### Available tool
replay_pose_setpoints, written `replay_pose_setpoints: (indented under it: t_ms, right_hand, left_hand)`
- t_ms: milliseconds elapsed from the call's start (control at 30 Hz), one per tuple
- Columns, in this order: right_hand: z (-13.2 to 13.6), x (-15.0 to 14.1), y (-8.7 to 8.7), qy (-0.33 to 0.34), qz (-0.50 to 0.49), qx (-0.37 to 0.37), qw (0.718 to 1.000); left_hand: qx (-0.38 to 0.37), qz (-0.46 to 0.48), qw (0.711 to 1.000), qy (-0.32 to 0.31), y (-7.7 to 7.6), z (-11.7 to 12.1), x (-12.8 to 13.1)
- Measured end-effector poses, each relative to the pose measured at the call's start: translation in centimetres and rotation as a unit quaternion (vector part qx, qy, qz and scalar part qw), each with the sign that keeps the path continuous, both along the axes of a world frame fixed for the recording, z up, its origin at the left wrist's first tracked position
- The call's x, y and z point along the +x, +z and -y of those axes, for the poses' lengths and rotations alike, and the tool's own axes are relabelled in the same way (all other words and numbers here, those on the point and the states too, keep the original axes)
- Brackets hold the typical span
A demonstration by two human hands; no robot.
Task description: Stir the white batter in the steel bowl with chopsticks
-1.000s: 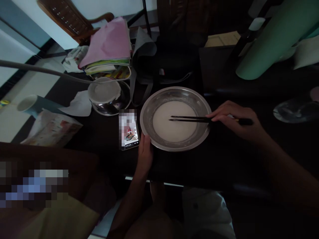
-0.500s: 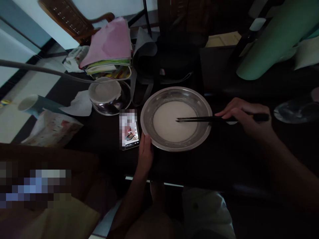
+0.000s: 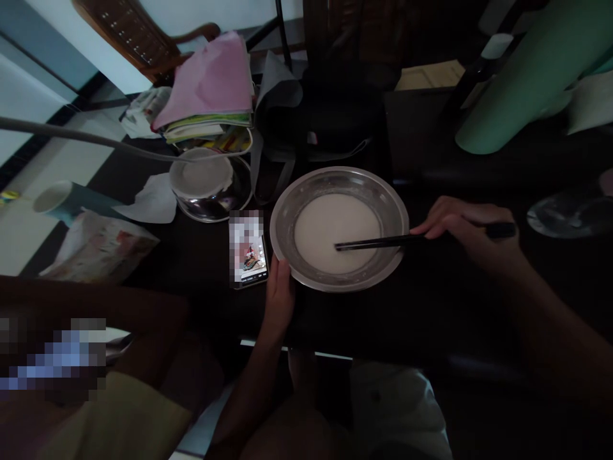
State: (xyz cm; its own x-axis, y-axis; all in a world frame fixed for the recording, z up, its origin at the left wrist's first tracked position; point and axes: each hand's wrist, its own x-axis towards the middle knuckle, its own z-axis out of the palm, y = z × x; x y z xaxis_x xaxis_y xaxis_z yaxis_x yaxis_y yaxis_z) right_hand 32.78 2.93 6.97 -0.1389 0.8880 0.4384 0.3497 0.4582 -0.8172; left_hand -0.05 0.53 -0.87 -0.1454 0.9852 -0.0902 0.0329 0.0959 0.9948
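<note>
A wide metal bowl [image 3: 393,265] stands on the dark table, with a milky white liquid [image 3: 338,220] in it. At the bowl's lower left edge, my left hand [image 3: 279,297] grips the rim; some of its fingers are hidden. My right hand [image 3: 472,233] is closed around a pair of black chopsticks [image 3: 383,242], held at a low slant over the right rim. Their tips are in the liquid near the middle of the bowl. Just left of my left hand lies a phone [image 3: 249,252] with its screen lit.
A small metal pot [image 3: 211,201] with a whitish cover stands behind the phone, near a pink-topped stack [image 3: 211,83]. At the right are a green cylinder [image 3: 507,96] and a clear container [image 3: 565,214]. Another person's arm [image 3: 96,297] is at the lower left, beside a patterned packet [image 3: 103,246].
The chopstick tips have moved slightly toward me and left within the liquid, and my right hand has shifted a little. My left hand and the bowl stay in place.
</note>
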Motion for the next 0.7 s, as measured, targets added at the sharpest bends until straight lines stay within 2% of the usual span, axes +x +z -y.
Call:
replay_pose_setpoints:
  t_ms: [100, 167, 300, 433, 500, 633, 700]
  right_hand:
    - [-0.11, -0.46, 0.00, 0.036, 0.046, 0.013, 0.998]
    - [-0.18, -0.41, 0.02, 0.017, 0.052, 0.022, 0.998]
    - [-0.07, 0.12, 0.07, -0.035, -0.008, 0.011, 0.999]
    - [-0.09, -0.29, -0.17, 0.029, 0.017, 0.006, 0.999]
    - [-0.18, -0.53, -0.26, 0.038, 0.045, 0.017, 0.998]
    - [-0.14, -0.14, -0.06, -0.034, 0.012, 0.012, 0.999]
    - [-0.02, 0.08, 0.05, -0.042, -0.023, -0.001, 0.999]
  left_hand:
    - [-0.008, 0.003, 1.000, 0.004, 0.17, 0.01, 0.03]
    - [-0.004, 0.004, 1.000, 0.008, 0.25, -0.04, 0.08]
    - [0.014, -0.012, 1.000, 0.008, 0.40, -0.17, 0.15]
    - [0.011, -0.034, 0.999, 0.007, 0.39, -0.17, 0.05]
    - [0.009, -0.023, 1.000, 0.001, 0.32, -0.16, 0.01]
    - [0.013, -0.007, 1.000, -0.008, 0.29, -0.18, 0.01]
    - [0.017, -0.004, 1.000, -0.004, 0.31, -0.20, 0.03]
